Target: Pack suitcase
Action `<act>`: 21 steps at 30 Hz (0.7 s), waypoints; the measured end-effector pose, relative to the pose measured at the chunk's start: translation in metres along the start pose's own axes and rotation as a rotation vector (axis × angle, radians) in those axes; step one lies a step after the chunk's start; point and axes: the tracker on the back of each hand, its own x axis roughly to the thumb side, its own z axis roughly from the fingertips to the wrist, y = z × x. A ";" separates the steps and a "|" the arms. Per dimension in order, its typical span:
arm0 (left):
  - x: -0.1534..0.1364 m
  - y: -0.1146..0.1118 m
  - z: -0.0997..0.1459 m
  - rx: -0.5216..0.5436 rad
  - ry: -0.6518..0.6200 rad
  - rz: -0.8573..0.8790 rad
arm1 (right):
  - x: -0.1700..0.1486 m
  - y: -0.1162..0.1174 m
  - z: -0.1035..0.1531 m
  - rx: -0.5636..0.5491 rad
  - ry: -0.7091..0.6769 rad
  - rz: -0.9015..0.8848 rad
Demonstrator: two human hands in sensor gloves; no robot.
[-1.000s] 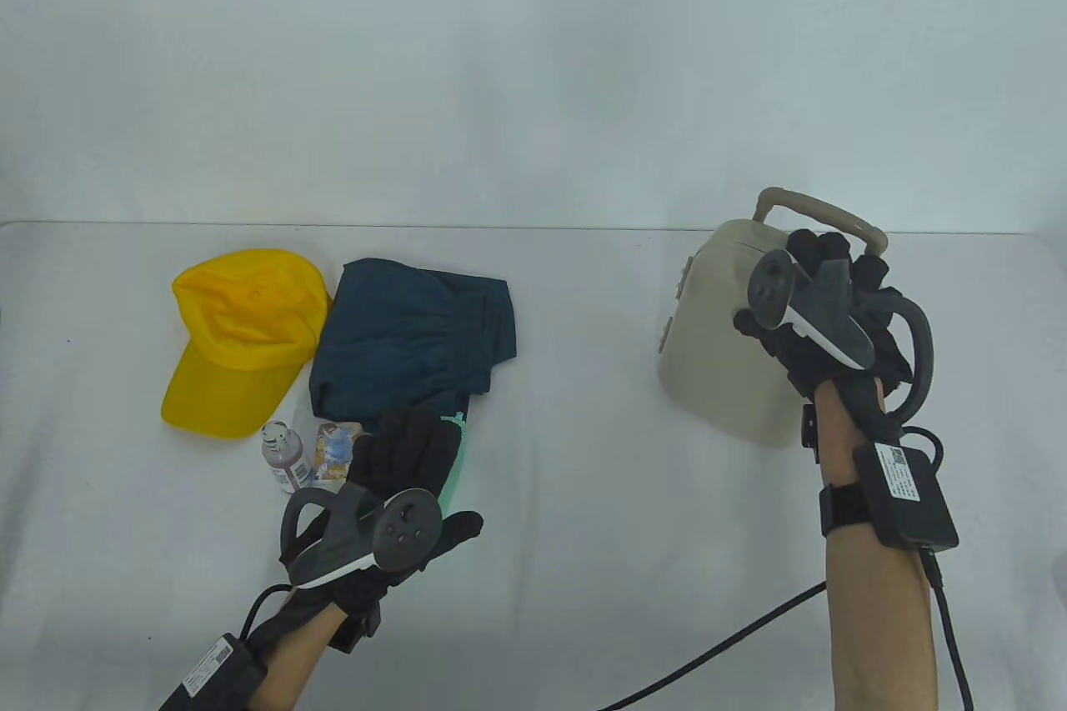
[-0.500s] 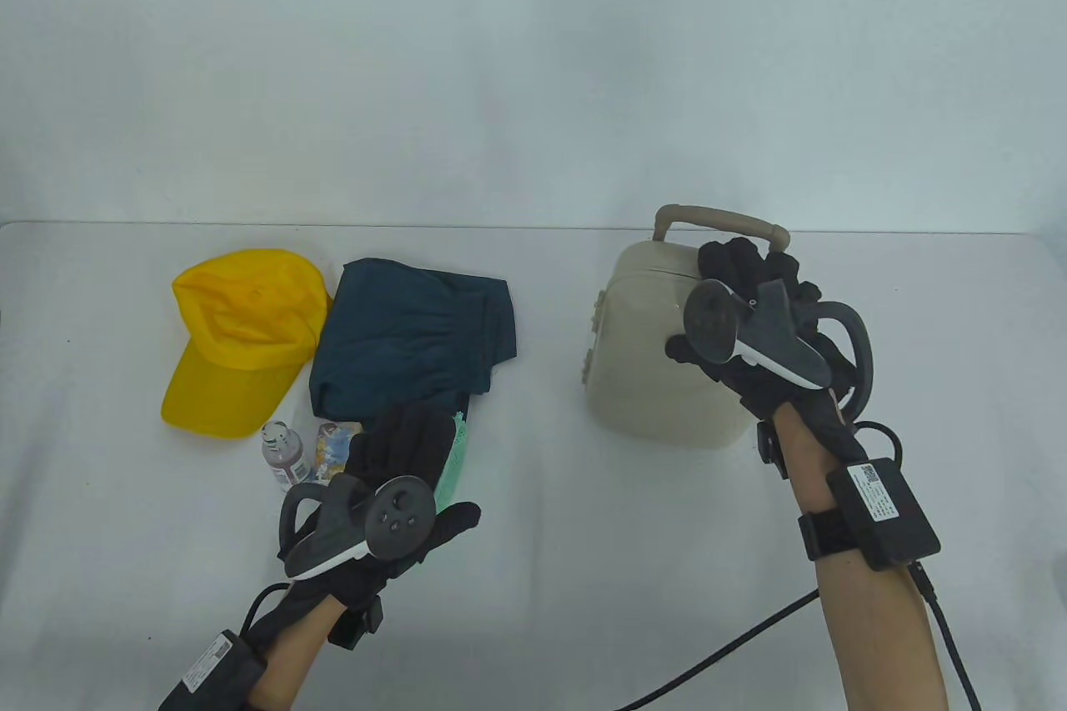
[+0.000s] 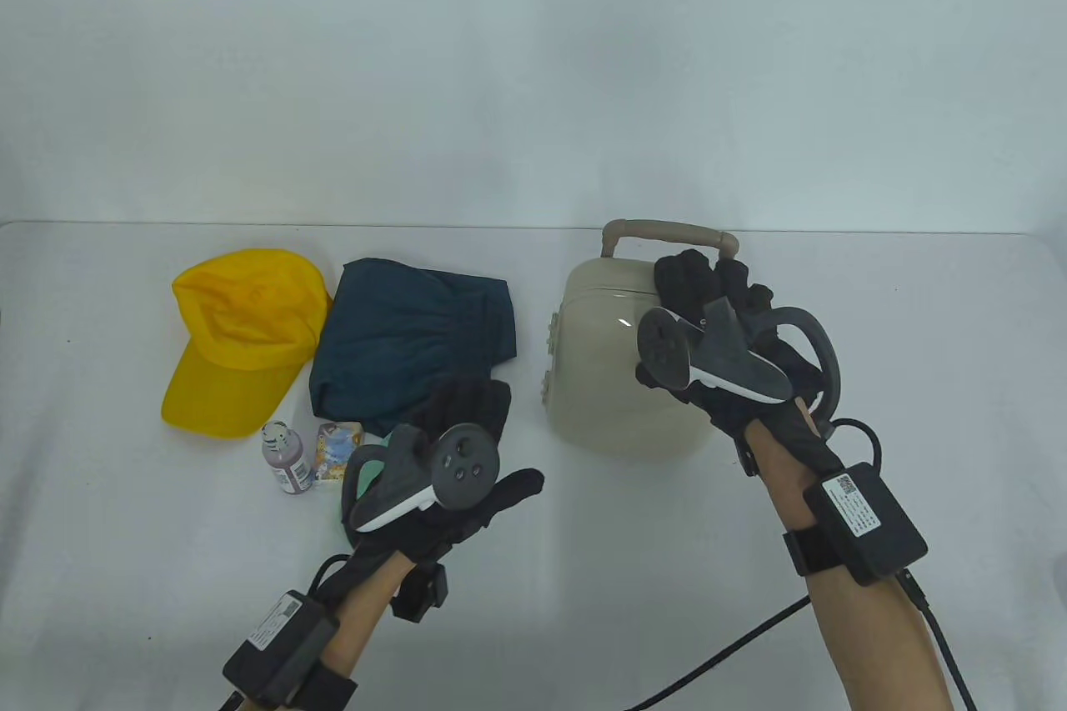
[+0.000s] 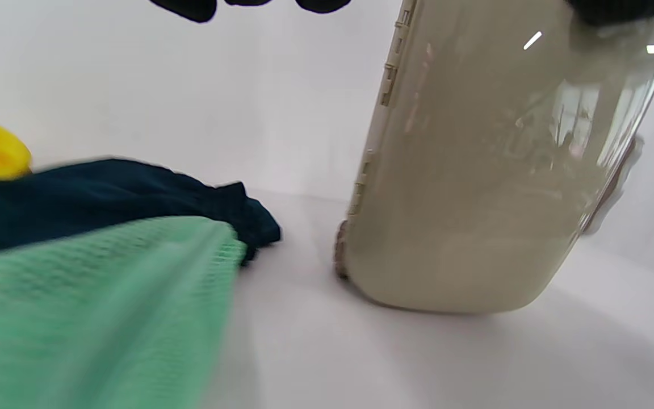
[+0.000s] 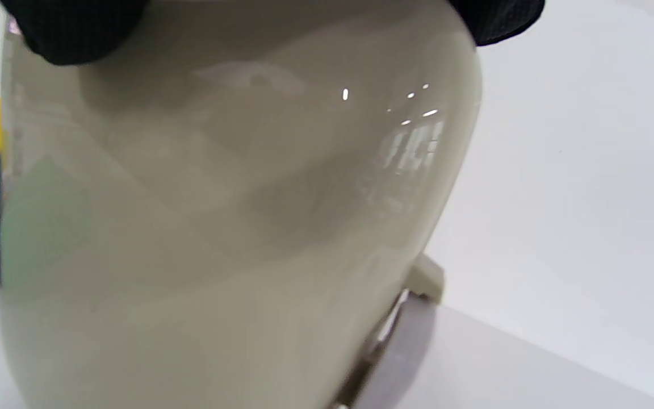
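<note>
A small beige hard-shell suitcase [image 3: 608, 378] stands upright and closed at the table's middle right, its handle [image 3: 667, 232] on top. My right hand [image 3: 708, 302] grips its top edge; the fingers [image 5: 77, 28] show over the shell [image 5: 219, 227] in the right wrist view. My left hand [image 3: 467, 444] hovers open, fingers spread, just left of the suitcase [image 4: 491, 170], holding nothing. A folded dark blue garment [image 3: 413, 336], a yellow cap [image 3: 237, 336], a green mesh item [image 4: 88, 307], a small bottle [image 3: 285, 461] and a small packet [image 3: 335, 453] lie at the left.
The white table [image 3: 583, 578] runs wide in front of a white back wall. A black cable [image 3: 733, 644] trails from my right wrist across the table's front right.
My right hand has carried the suitcase leftward across the table toward the middle. My left hand has moved right and forward, off the green item, toward the suitcase.
</note>
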 end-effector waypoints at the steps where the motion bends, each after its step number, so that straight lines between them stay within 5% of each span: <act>1: 0.004 0.000 -0.006 -0.006 0.009 0.049 | 0.000 -0.001 0.000 0.004 0.003 0.009; 8: 0.023 -0.018 -0.045 -0.033 0.128 0.278 | 0.001 -0.004 -0.003 0.091 0.058 0.164; 15: -0.002 -0.062 -0.072 -0.098 0.257 0.520 | -0.003 0.000 -0.007 0.123 0.040 0.106; 21: -0.011 -0.092 -0.094 -0.152 0.275 0.562 | -0.007 0.004 -0.009 0.118 0.022 0.093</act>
